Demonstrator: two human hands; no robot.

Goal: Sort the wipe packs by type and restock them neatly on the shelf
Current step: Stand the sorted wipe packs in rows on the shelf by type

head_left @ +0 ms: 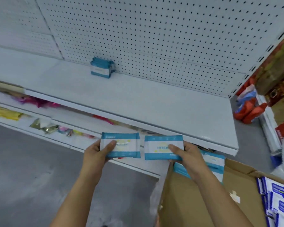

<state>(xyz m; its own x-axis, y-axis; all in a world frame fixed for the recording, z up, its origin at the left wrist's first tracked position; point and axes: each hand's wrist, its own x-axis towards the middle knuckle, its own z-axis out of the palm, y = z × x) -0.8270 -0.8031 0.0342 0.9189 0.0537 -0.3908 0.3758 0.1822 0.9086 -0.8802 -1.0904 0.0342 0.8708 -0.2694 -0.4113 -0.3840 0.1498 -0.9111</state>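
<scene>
A shop aisle: white pegboard-backed shelf (138, 99), packaged goods (247, 110), open cardboard stock carton (239, 174).

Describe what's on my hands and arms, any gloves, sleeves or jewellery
Both hands are bare: no gloves on the left hand or the right hand. Both forearms are uncovered as far down as the picture shows, so no sleeve or cuff is in view. No watch, bracelet or ring shows on either side, though the picture is slightly blurred, so a thin ring could be missed.
</scene>
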